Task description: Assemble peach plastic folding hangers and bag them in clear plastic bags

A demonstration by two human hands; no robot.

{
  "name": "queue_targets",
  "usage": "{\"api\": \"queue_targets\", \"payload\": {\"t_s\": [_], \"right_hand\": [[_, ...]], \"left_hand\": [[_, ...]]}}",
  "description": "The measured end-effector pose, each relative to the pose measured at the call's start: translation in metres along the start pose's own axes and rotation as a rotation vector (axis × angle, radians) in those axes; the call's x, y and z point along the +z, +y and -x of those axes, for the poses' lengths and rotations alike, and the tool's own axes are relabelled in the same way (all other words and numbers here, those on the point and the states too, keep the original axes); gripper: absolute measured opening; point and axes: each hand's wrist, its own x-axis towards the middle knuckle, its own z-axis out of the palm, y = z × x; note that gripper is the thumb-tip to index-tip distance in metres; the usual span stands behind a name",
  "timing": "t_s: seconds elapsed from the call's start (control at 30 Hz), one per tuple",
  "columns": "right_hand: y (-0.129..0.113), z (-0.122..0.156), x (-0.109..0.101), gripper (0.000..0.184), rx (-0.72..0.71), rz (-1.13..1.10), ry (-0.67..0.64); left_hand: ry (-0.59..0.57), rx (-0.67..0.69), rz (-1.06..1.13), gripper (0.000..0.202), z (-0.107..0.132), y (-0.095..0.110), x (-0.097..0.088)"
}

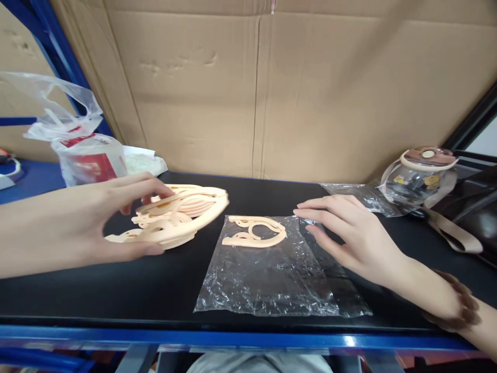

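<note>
My left hand point(128, 217) is closed around a cream folding clothes hanger point(205, 215), thumb at the front and fingers behind. This hanger is tilted and slightly blurred, over a stack of similar folded hangers point(182, 242). A single folded hanger point(267, 242) lies on the upper part of a clear plastic bag point(264, 285), which is flat on the black tabletop. Whether that hanger is inside the bag or on top of it I cannot tell. My right hand point(341, 233) hovers at the bag's upper right corner, fingers apart and holding nothing.
A tied white plastic bag point(93, 155) with red print stands at the left. At the back right are a clear bottle point(415, 178) with a brown lid, more clear wrapping point(357, 194) and a dark bag point(469, 207) with a strap. Cardboard point(194, 93) walls the back.
</note>
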Motion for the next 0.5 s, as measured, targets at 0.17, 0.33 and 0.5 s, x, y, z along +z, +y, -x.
{"api": "queue_targets", "payload": {"t_s": [0.17, 0.33, 0.5], "right_hand": [[-0.025, -0.011, -0.017, 0.064, 0.074, -0.187, -0.089], [-0.025, -0.005, -0.022, 0.061, 0.136, -0.268, -0.141], [-0.011, 0.010, -0.023, 0.057, 0.357, -0.446, -0.156]], "left_hand": [[-0.107, 0.348, 0.038, 0.053, -0.017, 0.074, 0.004], [-0.078, 0.484, 0.080, 0.058, -0.033, 0.112, 0.029], [-0.087, 0.423, 0.166, 0.083, -0.032, 0.112, 0.044]]}}
